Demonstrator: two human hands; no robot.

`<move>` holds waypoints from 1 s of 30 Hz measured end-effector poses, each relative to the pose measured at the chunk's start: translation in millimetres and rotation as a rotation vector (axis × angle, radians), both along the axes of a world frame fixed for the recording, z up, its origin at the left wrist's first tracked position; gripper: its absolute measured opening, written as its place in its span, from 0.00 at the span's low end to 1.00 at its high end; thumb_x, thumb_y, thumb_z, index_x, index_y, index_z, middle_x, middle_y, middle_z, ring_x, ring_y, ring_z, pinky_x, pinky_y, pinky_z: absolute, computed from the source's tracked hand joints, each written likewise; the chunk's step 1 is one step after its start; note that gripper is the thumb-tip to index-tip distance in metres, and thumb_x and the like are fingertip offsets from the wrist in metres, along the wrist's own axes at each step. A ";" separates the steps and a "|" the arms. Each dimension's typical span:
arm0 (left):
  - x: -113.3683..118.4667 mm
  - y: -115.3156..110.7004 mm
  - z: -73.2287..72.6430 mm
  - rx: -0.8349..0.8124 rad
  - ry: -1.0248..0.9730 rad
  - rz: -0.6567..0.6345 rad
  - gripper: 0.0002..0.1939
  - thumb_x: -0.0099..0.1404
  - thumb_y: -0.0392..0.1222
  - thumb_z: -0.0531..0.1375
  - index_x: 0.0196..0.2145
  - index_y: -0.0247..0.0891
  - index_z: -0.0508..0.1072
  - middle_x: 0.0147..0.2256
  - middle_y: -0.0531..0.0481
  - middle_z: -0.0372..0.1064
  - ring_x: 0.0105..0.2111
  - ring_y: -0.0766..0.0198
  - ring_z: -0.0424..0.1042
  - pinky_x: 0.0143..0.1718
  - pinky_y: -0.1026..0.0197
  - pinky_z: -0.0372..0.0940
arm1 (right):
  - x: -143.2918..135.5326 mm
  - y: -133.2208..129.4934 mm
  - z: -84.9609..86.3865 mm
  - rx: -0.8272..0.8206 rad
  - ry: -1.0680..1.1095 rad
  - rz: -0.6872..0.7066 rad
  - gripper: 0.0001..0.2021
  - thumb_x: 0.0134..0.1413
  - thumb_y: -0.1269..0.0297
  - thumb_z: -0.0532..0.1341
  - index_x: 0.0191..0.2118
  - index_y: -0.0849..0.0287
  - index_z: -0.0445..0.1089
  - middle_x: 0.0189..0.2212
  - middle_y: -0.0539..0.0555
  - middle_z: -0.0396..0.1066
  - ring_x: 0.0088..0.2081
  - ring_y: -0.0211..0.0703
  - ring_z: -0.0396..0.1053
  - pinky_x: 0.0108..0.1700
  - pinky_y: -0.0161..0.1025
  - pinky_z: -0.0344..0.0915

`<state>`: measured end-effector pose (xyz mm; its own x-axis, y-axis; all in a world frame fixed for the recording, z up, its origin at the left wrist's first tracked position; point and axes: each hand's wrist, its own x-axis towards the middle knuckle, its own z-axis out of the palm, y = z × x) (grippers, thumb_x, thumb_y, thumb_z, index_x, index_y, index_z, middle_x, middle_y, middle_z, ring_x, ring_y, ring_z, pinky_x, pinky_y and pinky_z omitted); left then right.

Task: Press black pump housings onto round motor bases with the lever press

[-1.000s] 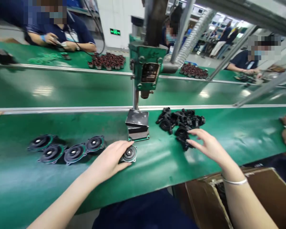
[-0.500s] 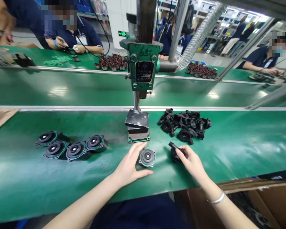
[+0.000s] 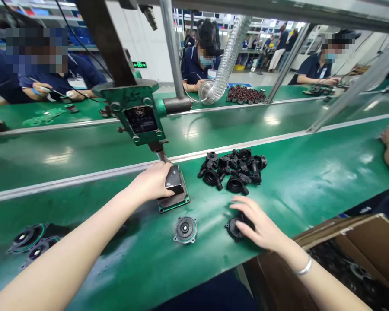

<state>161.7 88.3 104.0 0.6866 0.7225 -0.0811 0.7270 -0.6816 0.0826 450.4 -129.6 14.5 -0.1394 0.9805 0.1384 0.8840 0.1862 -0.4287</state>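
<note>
My left hand is curled over the dark metal block that sits on the green-edged base plate under the press head, fingers wrapped on its left side. My right hand lies half-closed, palm down, over a black housing on the green belt, to the right of the block. Between the two, just in front of the base plate, a round grey disc part lies flat and untouched. The heap of black housings is right of the block, near the rail. I judge the block wants a firm, square grip, fingers clear of the ram.
</note>
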 end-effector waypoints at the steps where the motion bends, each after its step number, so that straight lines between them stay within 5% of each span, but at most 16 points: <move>1: 1.5 -2.3 0.6 0.009 0.002 0.021 0.35 0.48 0.49 0.67 0.51 0.32 0.66 0.45 0.36 0.68 0.46 0.43 0.69 0.45 0.50 0.67 | 0.1 -2.0 -1.1 0.003 -0.026 0.117 0.23 0.60 0.50 0.52 0.58 0.51 0.59 0.62 0.51 0.52 0.66 0.35 0.49 0.67 0.38 0.58; 4: 3.6 -7.7 3.7 0.008 -0.005 0.060 0.32 0.48 0.49 0.66 0.49 0.33 0.67 0.45 0.38 0.68 0.45 0.44 0.70 0.43 0.51 0.67 | -1.1 -2.8 -8.6 0.012 -0.086 0.245 0.23 0.60 0.52 0.53 0.59 0.51 0.57 0.62 0.50 0.51 0.68 0.35 0.44 0.69 0.43 0.57; 12: 6.8 -6.6 3.8 -0.018 -0.045 0.110 0.33 0.47 0.49 0.66 0.50 0.34 0.67 0.46 0.39 0.70 0.46 0.44 0.70 0.45 0.51 0.67 | -2.5 8.2 -31.8 0.084 0.031 0.173 0.17 0.60 0.55 0.55 0.53 0.52 0.62 0.54 0.50 0.62 0.60 0.31 0.57 0.64 0.40 0.62; 30: 4.1 -8.0 2.0 -0.022 -0.066 0.105 0.35 0.47 0.48 0.67 0.53 0.36 0.66 0.50 0.39 0.68 0.50 0.45 0.68 0.48 0.51 0.67 | -1.8 5.1 -30.3 0.185 0.004 0.163 0.15 0.57 0.60 0.57 0.49 0.55 0.65 0.53 0.51 0.63 0.58 0.32 0.59 0.60 0.38 0.65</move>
